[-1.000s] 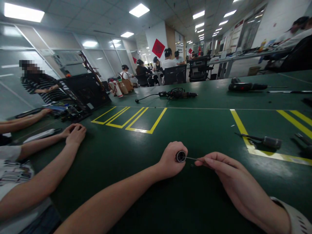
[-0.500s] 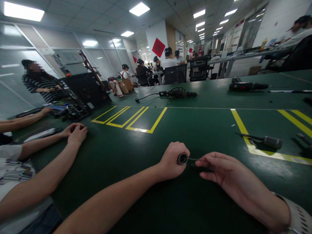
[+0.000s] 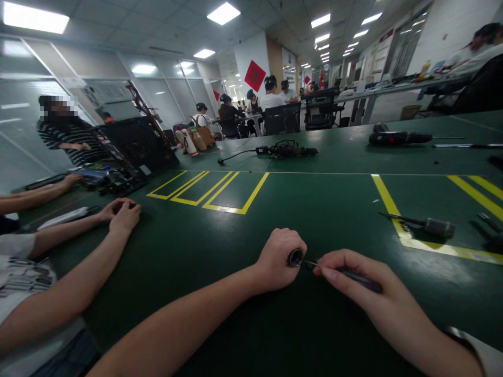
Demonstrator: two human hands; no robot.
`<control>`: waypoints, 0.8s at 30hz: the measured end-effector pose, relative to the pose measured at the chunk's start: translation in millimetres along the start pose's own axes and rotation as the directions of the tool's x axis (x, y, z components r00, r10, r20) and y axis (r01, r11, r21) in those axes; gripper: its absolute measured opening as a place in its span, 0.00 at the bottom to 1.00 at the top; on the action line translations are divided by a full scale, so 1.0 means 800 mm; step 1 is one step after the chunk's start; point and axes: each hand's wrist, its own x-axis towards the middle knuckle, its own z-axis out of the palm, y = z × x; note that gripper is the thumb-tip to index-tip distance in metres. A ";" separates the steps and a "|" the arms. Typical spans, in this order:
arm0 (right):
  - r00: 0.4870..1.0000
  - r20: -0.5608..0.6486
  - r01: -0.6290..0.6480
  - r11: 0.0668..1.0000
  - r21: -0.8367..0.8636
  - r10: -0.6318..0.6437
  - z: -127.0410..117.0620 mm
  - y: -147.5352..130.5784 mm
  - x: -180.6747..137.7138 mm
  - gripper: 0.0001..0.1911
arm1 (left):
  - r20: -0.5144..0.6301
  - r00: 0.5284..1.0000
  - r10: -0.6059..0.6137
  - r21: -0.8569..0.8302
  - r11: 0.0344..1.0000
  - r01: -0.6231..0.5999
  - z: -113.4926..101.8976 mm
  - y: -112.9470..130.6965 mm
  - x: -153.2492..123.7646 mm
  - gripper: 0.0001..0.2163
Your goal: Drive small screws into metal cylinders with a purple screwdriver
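Note:
Wrapped in a fist, my left hand (image 3: pixel 275 262) grips a dark cylindrical part (image 3: pixel 295 257) whose round, hollow end with a metallic rim faces me. Just to its right, my right hand (image 3: pixel 365 275) pinches a slim screwdriver (image 3: pixel 363 281) between thumb and fingers. The dark handle lies back along the palm, and the thin metal shaft points left at the cylinder's rim. Whether the tip touches the part, I cannot tell. Beneath the shaft is a tiny dark piece (image 3: pixel 309 265) on the green table (image 3: pixel 251 230). Most of the cylinder is hidden inside my fist.
Right of my hands lies a dark cylindrical tool (image 3: pixel 438 226) with a thin shaft. A power drill (image 3: pixel 398 137) and a corded tool (image 3: pixel 286 150) rest farther back. A co-worker's hands (image 3: pixel 123 213) are at left, near a black panel assembly (image 3: pixel 141 144). Yellow tape (image 3: pixel 226 209) marks the table.
My right hand has turned and its fingers have closed in, so the screwdriver's handle now shows. Its shaft tilts more toward the cylinder's lower right rim. My left hand has barely moved.

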 end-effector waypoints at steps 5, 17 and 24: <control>0.969 0.074 -0.239 0.813 0.531 0.236 -0.007 0.011 0.014 0.07 | -0.025 0.999 0.039 -0.050 0.998 -0.040 -0.002 0.001 0.001 0.05; 0.971 0.036 -0.212 0.791 0.574 0.234 -0.005 0.011 0.009 0.07 | -0.066 0.998 0.011 -0.100 0.995 -0.017 0.000 -0.002 0.001 0.06; 0.981 -0.136 -0.054 0.870 0.490 0.137 -0.004 0.007 0.007 0.10 | -0.012 0.999 -0.053 -0.007 0.999 0.053 0.000 0.000 0.000 0.05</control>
